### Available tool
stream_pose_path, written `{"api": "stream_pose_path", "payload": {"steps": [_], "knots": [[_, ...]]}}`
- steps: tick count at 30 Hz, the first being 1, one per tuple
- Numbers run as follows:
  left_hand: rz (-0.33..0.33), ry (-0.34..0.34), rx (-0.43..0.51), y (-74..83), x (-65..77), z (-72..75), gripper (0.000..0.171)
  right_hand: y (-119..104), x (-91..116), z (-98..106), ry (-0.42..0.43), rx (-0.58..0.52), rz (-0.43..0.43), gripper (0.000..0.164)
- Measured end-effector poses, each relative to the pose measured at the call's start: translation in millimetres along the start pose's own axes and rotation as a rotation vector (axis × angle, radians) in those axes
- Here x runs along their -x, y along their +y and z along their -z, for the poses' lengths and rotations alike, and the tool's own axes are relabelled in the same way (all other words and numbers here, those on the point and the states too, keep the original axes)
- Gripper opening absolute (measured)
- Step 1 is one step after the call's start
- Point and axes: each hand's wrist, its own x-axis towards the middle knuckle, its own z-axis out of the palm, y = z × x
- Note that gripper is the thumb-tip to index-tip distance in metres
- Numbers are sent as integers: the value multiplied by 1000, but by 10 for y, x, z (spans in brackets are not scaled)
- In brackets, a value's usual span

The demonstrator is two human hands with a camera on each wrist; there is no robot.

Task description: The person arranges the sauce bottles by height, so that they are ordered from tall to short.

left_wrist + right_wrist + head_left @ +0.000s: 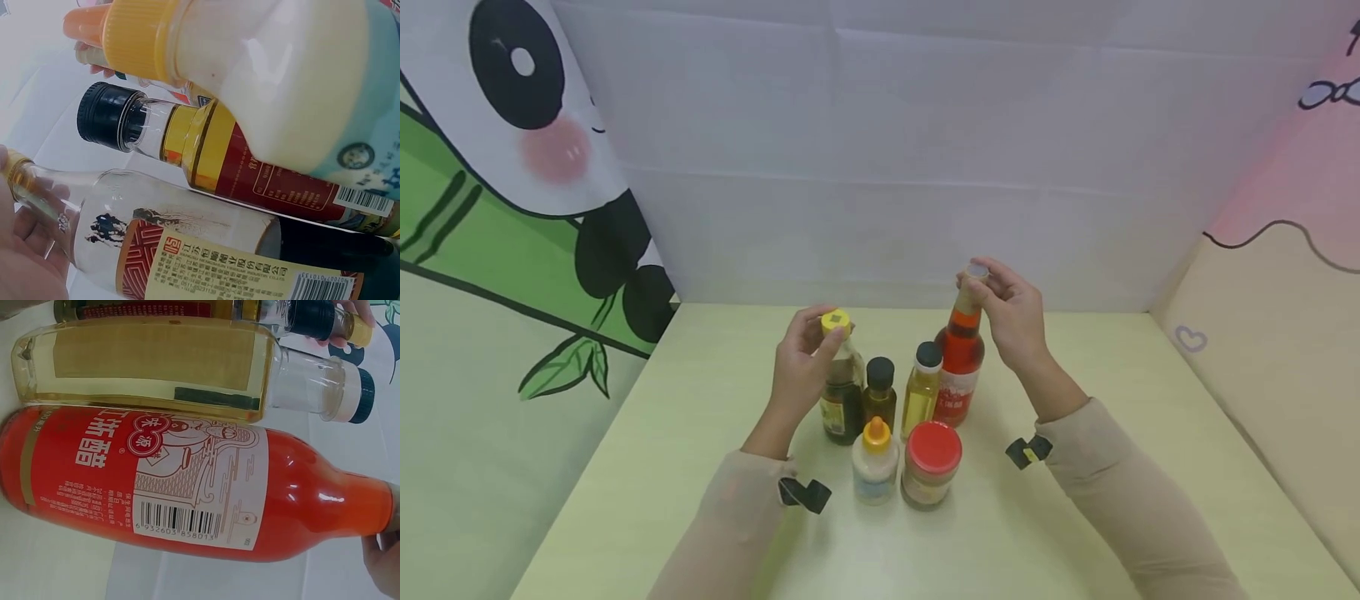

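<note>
I've a pale-yellow tbl [715, 367] in front of me. Back row on it, L to R: yellow-capped btl [842, 392], black-capped btl [880, 402], green-capped btl [921, 396], red btl [961, 358]; nearer me: orange-topped squeeze btl [876, 471] & red-lidded jar [931, 467].

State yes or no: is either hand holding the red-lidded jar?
No, the red-lidded jar stands on the table, while the left hand holds the yellow-capped bottle and the right hand the red bottle.

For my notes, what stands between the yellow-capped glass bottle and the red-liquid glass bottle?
Head view shows a black-capped glass bottle and a green-capped glass bottle, both holding yellowish liquid.
</note>
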Motion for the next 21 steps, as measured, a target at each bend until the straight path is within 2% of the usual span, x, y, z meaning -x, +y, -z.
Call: {"api": "stream_pose_path", "payload": {"steps": [6,12,17,21], "knots": [[-9,11,9,13,-14,1,31,8,-84,-41,-29,-62,-9,37],[3,-2,-6,3,-30,-19,32,29,-141,-51,-24,-92,-21,36],[26,19,-29,-18,15,15,32,21,-160,-166,-53,-123,-36,35],[26,29,-5,-11,32,28,31,10,-210,-256,-74,-140,-41,34]]}}
